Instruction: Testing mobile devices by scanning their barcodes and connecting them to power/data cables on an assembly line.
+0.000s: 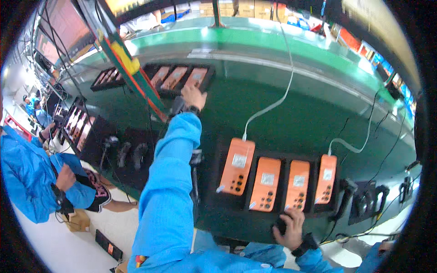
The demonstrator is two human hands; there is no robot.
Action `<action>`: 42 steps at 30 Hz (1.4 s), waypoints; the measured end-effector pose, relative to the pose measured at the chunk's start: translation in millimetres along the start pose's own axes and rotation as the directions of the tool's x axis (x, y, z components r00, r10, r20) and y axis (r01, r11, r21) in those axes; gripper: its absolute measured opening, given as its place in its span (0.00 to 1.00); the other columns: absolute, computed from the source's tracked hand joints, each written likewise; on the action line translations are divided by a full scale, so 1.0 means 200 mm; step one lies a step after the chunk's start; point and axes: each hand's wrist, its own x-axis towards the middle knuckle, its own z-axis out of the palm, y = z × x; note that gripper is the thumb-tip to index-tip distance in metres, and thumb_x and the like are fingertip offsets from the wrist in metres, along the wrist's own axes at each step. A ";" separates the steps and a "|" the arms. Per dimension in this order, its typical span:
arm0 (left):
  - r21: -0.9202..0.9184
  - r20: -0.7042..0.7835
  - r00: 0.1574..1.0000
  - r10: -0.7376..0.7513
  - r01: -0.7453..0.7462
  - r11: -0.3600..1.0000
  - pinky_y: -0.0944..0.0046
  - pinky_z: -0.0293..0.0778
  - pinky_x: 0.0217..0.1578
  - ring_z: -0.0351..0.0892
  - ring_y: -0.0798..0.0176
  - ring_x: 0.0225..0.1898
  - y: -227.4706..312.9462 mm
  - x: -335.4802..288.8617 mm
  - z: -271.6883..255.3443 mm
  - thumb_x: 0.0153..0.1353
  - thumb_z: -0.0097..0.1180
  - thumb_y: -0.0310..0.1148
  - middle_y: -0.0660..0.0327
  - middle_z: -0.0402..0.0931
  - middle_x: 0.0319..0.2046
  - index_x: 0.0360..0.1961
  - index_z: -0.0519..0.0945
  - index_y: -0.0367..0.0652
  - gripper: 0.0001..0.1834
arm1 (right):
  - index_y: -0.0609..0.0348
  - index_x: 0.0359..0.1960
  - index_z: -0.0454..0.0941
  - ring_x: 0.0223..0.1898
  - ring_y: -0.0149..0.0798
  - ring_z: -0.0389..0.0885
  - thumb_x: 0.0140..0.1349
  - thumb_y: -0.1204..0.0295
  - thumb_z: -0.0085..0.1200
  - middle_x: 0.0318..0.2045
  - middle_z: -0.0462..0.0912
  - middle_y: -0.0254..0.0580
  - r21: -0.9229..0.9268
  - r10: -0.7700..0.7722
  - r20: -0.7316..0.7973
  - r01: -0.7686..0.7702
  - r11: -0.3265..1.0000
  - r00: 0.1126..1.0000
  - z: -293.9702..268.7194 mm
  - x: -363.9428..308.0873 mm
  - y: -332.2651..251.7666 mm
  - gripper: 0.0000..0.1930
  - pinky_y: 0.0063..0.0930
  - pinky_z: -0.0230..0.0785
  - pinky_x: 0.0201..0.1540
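My left arm in a blue sleeve stretches out to the far black tray [211,75], which holds several orange phones. My left hand [193,96] is at that tray's near edge, its fingertips at the rightmost phone [197,76] and its thumb apart. In front of me a black tray [277,160] holds several orange phones face down, with white labels and black camera lenses. White cables run to its leftmost phone [237,164] and rightmost phone [327,175]. My right hand [291,230] is curled round a small dark thing [280,223] below the third phone [298,181].
A green and yellow post [132,66] rises left of my left arm. Trays of phones [81,125] stand at the left, near a co-worker in blue [27,168]. Black curved holders [346,198] line the right edge of the green bench [268,123]. A raised ledge runs behind.
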 end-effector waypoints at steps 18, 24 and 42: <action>-0.456 -0.078 0.971 0.226 -0.236 0.858 0.44 0.59 0.49 0.72 0.48 0.49 0.15 -0.26 -0.74 0.59 0.57 0.39 0.53 0.75 0.45 0.46 0.75 0.43 0.16 | 0.63 0.59 0.68 0.52 0.30 0.73 0.67 0.64 0.53 0.48 0.76 0.41 0.872 0.324 0.372 -0.448 0.200 0.870 -0.03 1.26 -0.52 0.23 0.28 0.66 0.57; -0.683 0.025 0.923 0.383 -0.264 0.681 0.51 0.61 0.50 0.69 0.46 0.49 0.16 -0.71 -1.22 0.60 0.59 0.35 0.50 0.72 0.45 0.41 0.75 0.40 0.13 | 0.55 0.52 0.73 0.50 0.40 0.76 0.63 0.65 0.56 0.43 0.79 0.39 0.769 0.312 0.556 -0.335 -0.544 0.771 0.01 1.82 -0.61 0.18 0.43 0.71 0.45; -0.207 0.647 0.568 0.509 0.773 -0.599 0.45 0.51 0.67 0.61 0.47 0.65 -0.10 -0.61 -1.35 0.63 0.37 0.68 0.56 0.62 0.66 0.67 0.64 0.45 0.43 | 0.70 0.53 0.72 0.40 0.51 0.81 0.35 0.70 0.46 0.44 0.81 0.55 0.928 0.845 0.354 -0.040 -0.370 0.401 -1.06 0.20 -0.72 0.35 0.40 0.76 0.48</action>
